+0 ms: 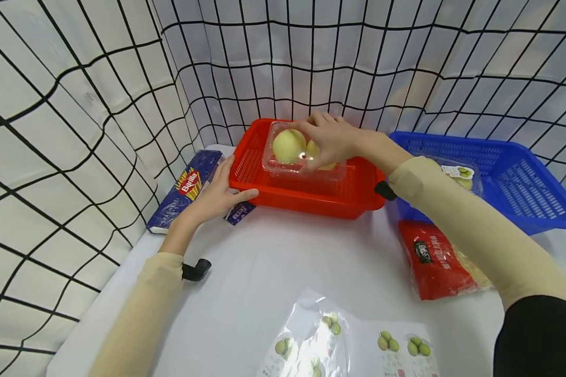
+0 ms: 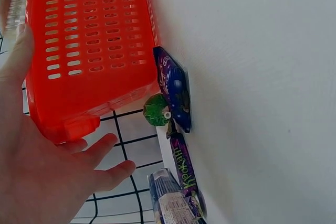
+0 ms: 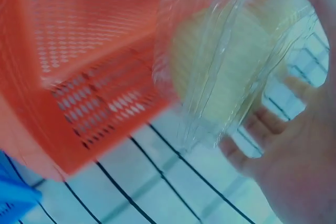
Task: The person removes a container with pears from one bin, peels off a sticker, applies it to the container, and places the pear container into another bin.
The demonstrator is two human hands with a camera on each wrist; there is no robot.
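Observation:
My right hand (image 1: 330, 139) grips a clear plastic fruit box (image 1: 271, 157) from above, fingers on its far side and thumb on the near side. Inside are round yellow-green fruits (image 1: 289, 146). The box is tilted and overlaps the red basket (image 1: 306, 201) in the head view; in the right wrist view it is close by the basket's perforated wall. At the basket's left end, my left hand (image 1: 214, 191) touches the rim with thumb apart and fingers nearly straight. The left wrist view shows those fingers spread beyond the basket's corner.
A blue Barilla pack (image 1: 186, 191) and small dark wrapped sweets (image 2: 181, 161) lie left of the basket. On the right are a blue basket (image 1: 523, 162) holding another fruit box (image 1: 467, 178) and a red packet (image 1: 436, 259). Fruit-printed sheets (image 1: 372, 361) lie in front; black mesh stands behind.

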